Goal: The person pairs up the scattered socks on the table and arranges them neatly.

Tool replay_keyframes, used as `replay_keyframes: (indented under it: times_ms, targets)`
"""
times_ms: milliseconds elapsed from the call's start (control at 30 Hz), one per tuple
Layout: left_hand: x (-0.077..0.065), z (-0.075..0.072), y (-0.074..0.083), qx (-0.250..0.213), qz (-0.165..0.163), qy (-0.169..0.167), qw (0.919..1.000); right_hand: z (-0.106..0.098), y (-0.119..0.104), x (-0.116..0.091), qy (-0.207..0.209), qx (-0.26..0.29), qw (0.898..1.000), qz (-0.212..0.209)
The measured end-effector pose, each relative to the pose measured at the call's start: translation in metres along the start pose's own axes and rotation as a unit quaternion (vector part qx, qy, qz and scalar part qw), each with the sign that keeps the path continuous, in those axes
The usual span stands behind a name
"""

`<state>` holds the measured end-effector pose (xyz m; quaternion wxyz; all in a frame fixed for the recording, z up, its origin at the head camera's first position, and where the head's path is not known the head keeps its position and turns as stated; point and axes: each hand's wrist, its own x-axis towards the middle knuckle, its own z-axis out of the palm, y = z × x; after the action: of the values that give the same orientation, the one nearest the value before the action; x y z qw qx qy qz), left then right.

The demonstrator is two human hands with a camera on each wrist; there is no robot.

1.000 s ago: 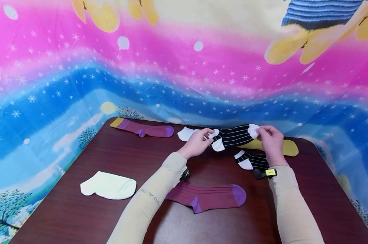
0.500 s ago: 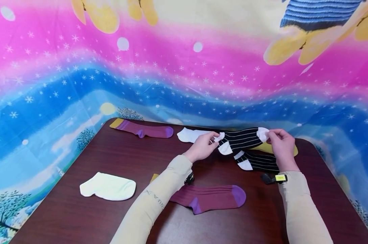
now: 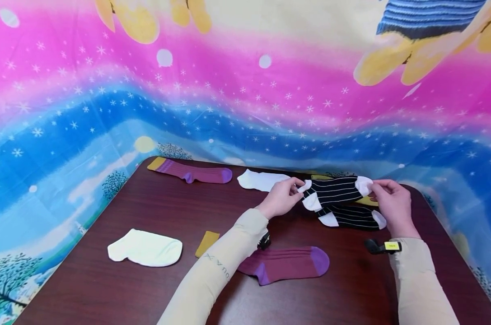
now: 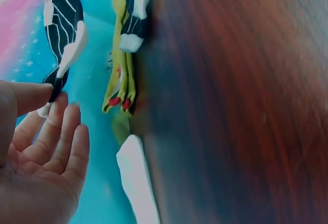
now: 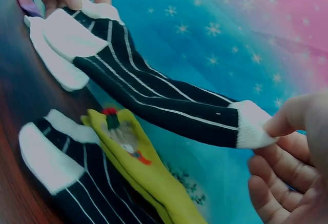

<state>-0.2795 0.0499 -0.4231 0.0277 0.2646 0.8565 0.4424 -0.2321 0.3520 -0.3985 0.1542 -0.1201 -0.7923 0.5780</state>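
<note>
Between my two hands a black sock with white stripes point(image 3: 336, 189) is stretched out, held above the table. My left hand point(image 3: 281, 195) pinches its white cuff between thumb and fingers. At the other end, my right hand point(image 3: 393, 205) pinches the white toe. Just below it, a matching striped sock point(image 3: 353, 217) lies flat on the table, its toe to the right. A mustard-yellow sock point(image 5: 148, 167) lies behind both and is partly covered in the head view; the right wrist view shows a picture near its cuff.
A white sock point(image 3: 261, 180) lies at the back, left of the striped pair, and another white sock point(image 3: 145, 248) at the left. One purple sock point(image 3: 196, 172) is at the back left; a second purple sock point(image 3: 286, 264) lies partly under my left forearm. A printed cloth point(image 3: 229, 113) hangs behind the table.
Both hands have moved right and slightly nearer with the held striped sock. It now hangs over the matching sock, whose white toe has come into view from behind my right hand.
</note>
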Motion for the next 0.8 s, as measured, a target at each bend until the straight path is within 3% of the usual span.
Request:
replay_keyframes:
  times_ms: [200, 533, 800]
  targets:
    - [0.003, 0.012, 0.002, 0.003, 0.001, 0.01, 0.9999, -0.018, 0.014, 0.001, -0.035, -0.052, 0.998, -0.013]
    - [0.007, 0.026, 0.01, -0.029, -0.017, 0.012, 0.9994, -0.031, 0.031, -0.002, -0.027, -0.063, 0.998, 0.007]
    - [0.004, 0.04, 0.01, 0.014, -0.019, -0.014, 0.9996, -0.036, 0.035, -0.006, -0.014, -0.057, 0.998, 0.032]
